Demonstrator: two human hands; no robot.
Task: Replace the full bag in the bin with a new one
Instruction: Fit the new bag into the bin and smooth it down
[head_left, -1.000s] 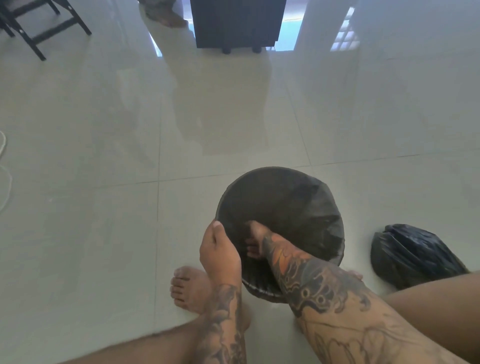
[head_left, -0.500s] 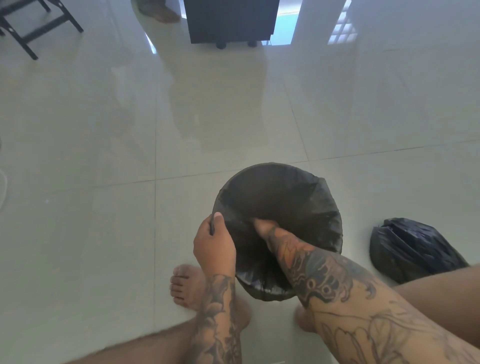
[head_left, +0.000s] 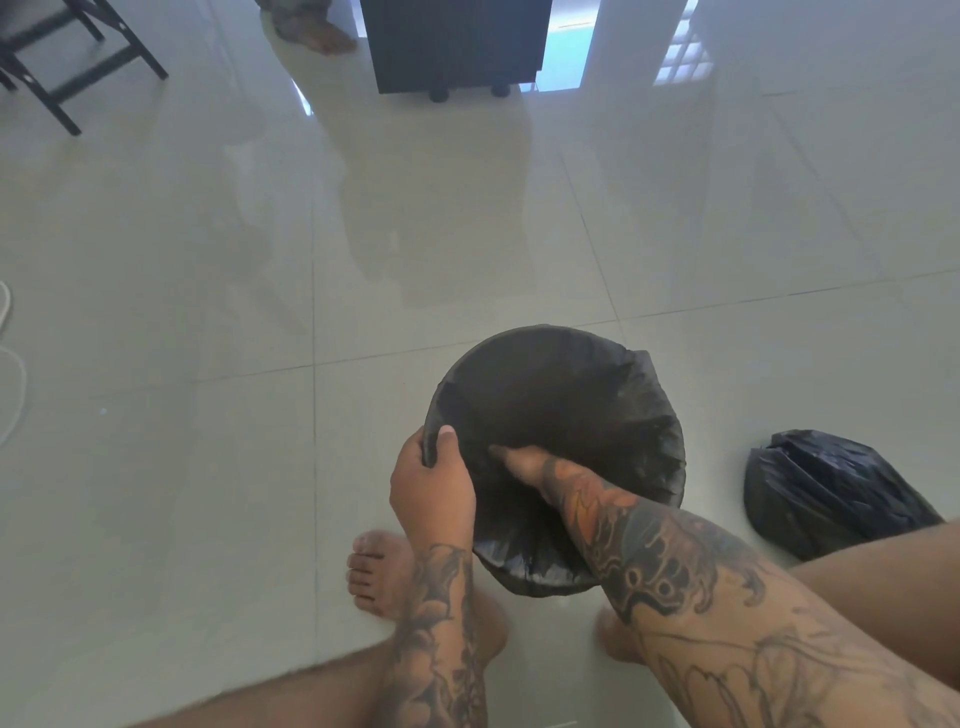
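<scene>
A round black bin (head_left: 524, 338) stands on the tiled floor, lined with a new black bag (head_left: 639, 415) whose edge folds over the rim. My left hand (head_left: 431, 483) grips the near-left rim, thumb inside over the bag's edge. My right hand (head_left: 519, 462) reaches down inside the bin and presses against the liner; its fingers are partly hidden in the dark plastic. The full black bag (head_left: 826, 488), bunched shut, lies on the floor to the right of the bin.
My bare feet (head_left: 379, 566) stand just in front of the bin. A black cabinet (head_left: 457, 47) on small feet stands at the back, another person's foot (head_left: 311, 31) beside it. Black chair legs (head_left: 78, 67) are at the far left, a white cord (head_left: 10, 364) at the left edge.
My left hand has slid up and closed over the bin's near-left rim. My right hand has pushed deeper into the liner. The bin has tipped slightly toward me.
</scene>
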